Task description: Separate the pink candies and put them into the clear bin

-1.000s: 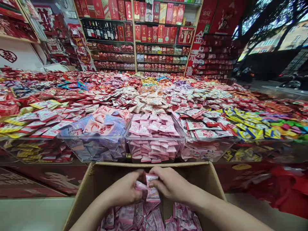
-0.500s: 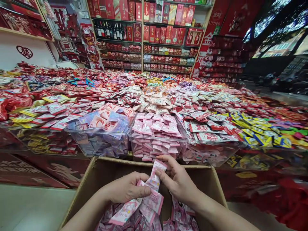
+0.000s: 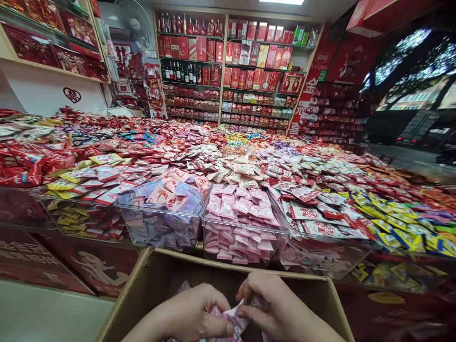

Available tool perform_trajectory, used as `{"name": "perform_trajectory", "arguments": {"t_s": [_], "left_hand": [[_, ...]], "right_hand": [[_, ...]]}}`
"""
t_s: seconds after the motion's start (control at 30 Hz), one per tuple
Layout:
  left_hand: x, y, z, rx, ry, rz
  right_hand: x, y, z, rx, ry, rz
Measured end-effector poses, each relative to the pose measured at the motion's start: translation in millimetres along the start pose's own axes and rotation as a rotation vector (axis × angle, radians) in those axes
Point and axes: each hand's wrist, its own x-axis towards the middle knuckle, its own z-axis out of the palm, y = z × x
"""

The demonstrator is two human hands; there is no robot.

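1. cardboard box (image 3: pixel 156 280): open, beneath the hands.
2. left hand (image 3: pixel 194 313): over the box, thumb and fingers pinching pink packets (image 3: pixel 238 317).
3. those packets: between the hands, partly hidden, lower against the box rim than half a second ago; likely being handled, not yet let go.
4. clear tub (image 3: pixel 245 226): just beyond, heaped with matching sweets (image 3: pixel 235 204).
5. right hand (image 3: pixel 272 304): curled, pinching a packet's end.

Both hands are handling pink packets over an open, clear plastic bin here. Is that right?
Not quite: the head view shows an open cardboard box, not a clear plastic one. The left hand and right hand are indeed handling pink packets over it.
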Motion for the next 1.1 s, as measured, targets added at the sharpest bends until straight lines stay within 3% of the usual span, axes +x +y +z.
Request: {"name": "perform_trajectory", "arguments": {"t_s": [0.13,0.27,0.33,0.5,0.57,0.77,0.93,1.1], "left_hand": [[-1.0,-5.1,2.5,0.089,-0.012,-0.023],[-1.3,-6.1,2.6,0.147,-0.010,-0.082],[-1.3,-6.6,1.4,0.069,-0.001,-0.106],[3.4,-14.3,2.4,-0.015,0.060,-0.101],[8.0,-20.0,5.9,0.012,0.045,-0.124],[21.1,-40.9,16.0,0.168,0.081,-0.129],[20.7,-48.2,18.4,0.158,0.089,-0.089],[15.7,-42.8,19.8,0.137,0.105,-0.095]], "right_hand": [[-3.1,10.8,6.1,-0.072,-0.150,0.126],[-5.7,3.7,-5.5,-0.099,-0.224,0.092],[-3.7,-9.1,-25.9,-0.069,-0.129,0.096],[29.6,-30.9,-81.8,0.353,0.351,-0.043],[52.9,-30.9,-89.6,0.360,0.405,-0.064],[105.2,-36.8,-75.5,-0.046,0.319,-0.084],[113.3,-46.4,-66.9,-0.190,0.152,-0.116],[118.0,-38.8,-63.4,-0.231,-0.005,-0.109]]}}
